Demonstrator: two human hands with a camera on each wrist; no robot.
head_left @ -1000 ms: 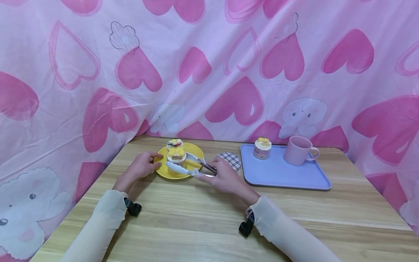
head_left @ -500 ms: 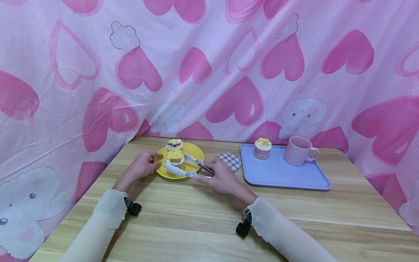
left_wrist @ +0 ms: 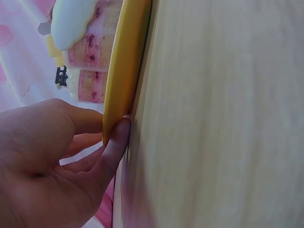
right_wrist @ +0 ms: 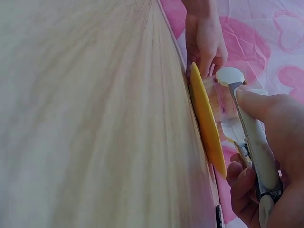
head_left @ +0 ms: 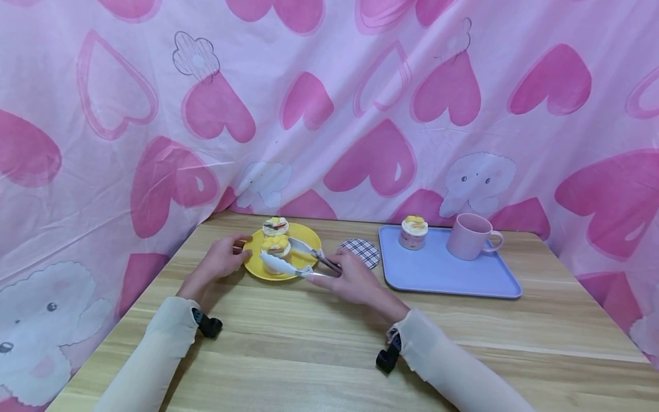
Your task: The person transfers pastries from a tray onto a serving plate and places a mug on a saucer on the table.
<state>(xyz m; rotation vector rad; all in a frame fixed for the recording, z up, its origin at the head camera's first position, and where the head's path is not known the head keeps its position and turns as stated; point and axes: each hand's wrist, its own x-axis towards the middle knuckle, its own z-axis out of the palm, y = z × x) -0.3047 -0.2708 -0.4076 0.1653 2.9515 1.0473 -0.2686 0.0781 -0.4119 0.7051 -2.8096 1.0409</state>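
My left hand (head_left: 225, 256) pinches the left rim of the yellow plate (head_left: 305, 233), its thumb low at the edge in the left wrist view. Two dessert cups stand on the plate. The far cup (head_left: 275, 225) has white cream with red and dark bits. Nearer, a yellow-topped dessert cup (head_left: 276, 246) sits between the white tips of the tongs (head_left: 280, 265). My right hand (head_left: 355, 278) grips the tongs by the handles, thumb on one arm in the right wrist view. Whether both tips touch the cup, I cannot tell.
Right of the plate lies a round checked coaster (head_left: 363, 252), partly behind my right hand. A blue tray (head_left: 443, 277) carries another yellow-topped dessert cup (head_left: 413, 233) and a pink mug (head_left: 467, 237). Pink heart-patterned cloth (head_left: 370, 160) hangs along the back of the wooden table (head_left: 288, 343).
The near dessert cup has come down a little and left, onto the plate. The tongs dipped left with it, then moved slightly back right. My left hand stays at the plate's rim.
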